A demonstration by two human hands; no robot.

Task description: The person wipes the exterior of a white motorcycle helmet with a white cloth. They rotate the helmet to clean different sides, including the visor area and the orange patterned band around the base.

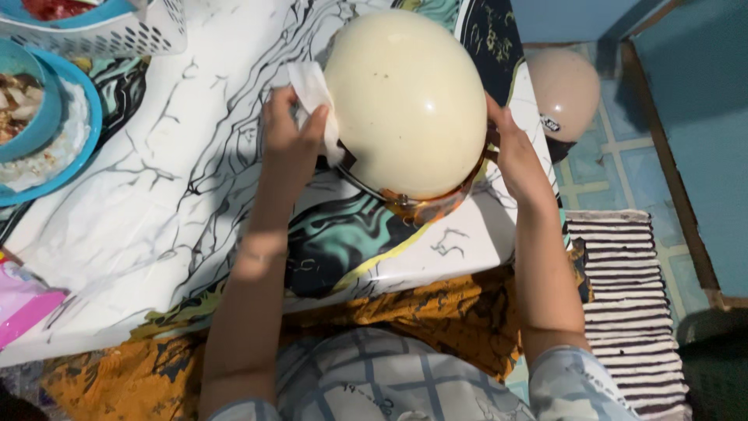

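left hand — grasps a white cloth, pressed to the cream helmet | right hand — clasps the helmet's far side, steadying it on the tabletop between both hands | wiping looks underway; dark specks remain on the shell

A white counter with black marbled lines carries a blue plate at its far left, with a blue bowl of food on it. A white perforated basket stands just behind. A pink packet lies at the near left edge. On the tiled floor to the right sit a second pale helmet and a striped mat.
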